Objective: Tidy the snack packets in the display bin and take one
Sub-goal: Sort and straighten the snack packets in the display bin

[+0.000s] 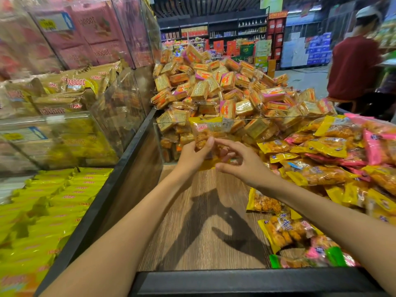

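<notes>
Two bare hands meet above the display bin, whose wood-grain floor lies bare from the near black rim to the far clear divider and left to the black side wall. The left hand holds one yellow snack packet upright above the bin's far end, thumb and curled fingers pinching its lower part. The right hand hovers just beside it, fingers loosely spread and holding nothing. Yellow, pink and green packets, too many to count, heap along the bin's right side. Beyond the divider rises a mound of orange biscuit packs.
</notes>
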{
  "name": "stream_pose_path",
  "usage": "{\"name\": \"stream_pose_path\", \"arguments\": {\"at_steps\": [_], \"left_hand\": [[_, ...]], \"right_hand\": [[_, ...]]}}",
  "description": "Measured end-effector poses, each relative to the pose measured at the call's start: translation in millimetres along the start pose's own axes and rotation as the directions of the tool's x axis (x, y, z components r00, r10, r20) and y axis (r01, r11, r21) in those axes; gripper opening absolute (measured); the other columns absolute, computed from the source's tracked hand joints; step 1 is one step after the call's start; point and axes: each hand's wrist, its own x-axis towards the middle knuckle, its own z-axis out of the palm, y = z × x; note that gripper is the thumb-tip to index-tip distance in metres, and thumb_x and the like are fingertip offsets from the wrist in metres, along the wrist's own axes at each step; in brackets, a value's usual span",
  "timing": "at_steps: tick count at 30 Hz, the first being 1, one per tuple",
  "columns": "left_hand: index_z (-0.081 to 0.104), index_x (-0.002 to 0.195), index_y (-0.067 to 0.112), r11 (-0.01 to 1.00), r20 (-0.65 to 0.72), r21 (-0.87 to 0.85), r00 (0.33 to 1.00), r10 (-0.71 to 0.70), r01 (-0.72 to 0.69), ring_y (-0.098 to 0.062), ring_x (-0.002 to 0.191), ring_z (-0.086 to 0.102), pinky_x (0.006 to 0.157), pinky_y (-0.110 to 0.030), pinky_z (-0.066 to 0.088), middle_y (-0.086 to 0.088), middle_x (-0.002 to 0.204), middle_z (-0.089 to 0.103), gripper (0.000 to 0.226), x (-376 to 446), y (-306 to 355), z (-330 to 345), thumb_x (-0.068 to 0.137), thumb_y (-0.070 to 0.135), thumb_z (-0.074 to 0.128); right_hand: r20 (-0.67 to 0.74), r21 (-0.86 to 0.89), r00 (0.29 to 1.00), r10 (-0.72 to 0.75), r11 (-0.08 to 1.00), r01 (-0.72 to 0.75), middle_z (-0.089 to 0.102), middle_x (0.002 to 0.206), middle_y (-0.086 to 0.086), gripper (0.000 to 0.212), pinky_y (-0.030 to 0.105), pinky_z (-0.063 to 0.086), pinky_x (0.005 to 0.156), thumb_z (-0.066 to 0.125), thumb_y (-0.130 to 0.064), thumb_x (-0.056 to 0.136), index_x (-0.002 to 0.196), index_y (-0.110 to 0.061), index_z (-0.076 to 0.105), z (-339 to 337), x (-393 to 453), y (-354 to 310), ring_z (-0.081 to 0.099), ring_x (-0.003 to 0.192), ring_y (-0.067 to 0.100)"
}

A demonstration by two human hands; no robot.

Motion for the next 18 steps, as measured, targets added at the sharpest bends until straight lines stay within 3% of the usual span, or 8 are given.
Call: {"name": "stream_pose_path", "arguments": {"at_steps": [3,5,9,12,14,18], "left_hand": [[0.068,0.095,0.011,1.000,0.018,-0.004,1.000,-0.023,0.023,-0.036,0.106,0.062,0.100,-0.053,0.044,-0.020,0.108,0.068,0.028,3.6,-4.2,-2.7,0.092,0.036,0.056],[0.067,0.100,0.013,0.996,0.075,-0.068,0.996,-0.053,0.058,-0.031,0.109,0.062,0.102,-0.050,0.044,-0.015,0.111,0.069,0.025,1.0,-1.8,-0.5,0.093,0.034,0.055],[0.059,0.120,0.007,0.989,0.204,-0.134,0.978,-0.041,0.069,-0.024,0.108,0.063,0.099,-0.038,0.048,-0.011,0.115,0.067,0.031,-6.1,-2.8,7.0,0.095,0.025,0.052],[0.055,0.126,0.009,0.999,0.143,-0.044,0.990,-0.015,0.021,-0.023,0.112,0.061,0.097,-0.036,0.049,-0.008,0.118,0.065,0.042,-7.8,-7.6,8.4,0.090,0.030,0.060],[0.045,0.133,0.012,0.999,0.072,0.043,0.997,0.013,-0.017,-0.017,0.113,0.057,0.094,-0.032,0.050,-0.003,0.123,0.059,0.063,-7.9,-10.6,8.2,0.079,0.031,0.071],[0.036,0.132,0.017,0.990,-0.064,0.138,0.997,0.031,-0.022,-0.015,0.111,0.054,0.089,-0.029,0.050,-0.002,0.122,0.052,0.080,-9.1,-22.1,8.5,0.068,0.025,0.084]], "right_hand": [[-0.154,0.032,0.988,0.019,0.999,-0.015,0.054,0.100,0.002,0.040,0.027,0.049,0.081,0.068,-0.019,0.086,0.124,-0.026,0.057,-10.4,5.7,0.3,0.055,0.087,0.010],[-0.200,0.088,0.972,0.122,0.990,-0.106,0.056,0.105,0.004,0.046,0.024,0.049,0.082,0.065,-0.028,0.088,0.131,-0.020,0.051,-18.1,10.0,3.5,0.056,0.094,0.010],[-0.081,0.284,0.932,0.354,0.904,-0.319,0.061,0.122,0.006,0.053,0.037,0.052,0.092,0.063,-0.035,0.089,0.134,-0.012,0.050,-20.5,12.7,10.7,0.059,0.113,0.017],[-0.090,0.271,0.935,0.342,0.912,-0.307,0.065,0.114,0.007,0.037,0.026,0.054,0.074,0.063,-0.027,0.090,0.121,-0.009,0.059,-16.1,10.2,12.3,0.061,0.107,0.016],[-0.119,0.245,0.934,0.336,0.922,-0.300,0.065,0.108,0.007,0.027,0.023,0.051,0.066,0.064,-0.025,0.090,0.112,-0.010,0.060,-14.8,9.7,14.4,0.061,0.098,0.014],[-0.049,0.213,0.924,0.378,0.908,-0.360,0.065,0.106,0.007,0.035,0.028,0.054,0.074,0.063,-0.026,0.090,0.119,-0.010,0.056,-14.6,11.8,17.2,0.063,0.096,0.016]]}}
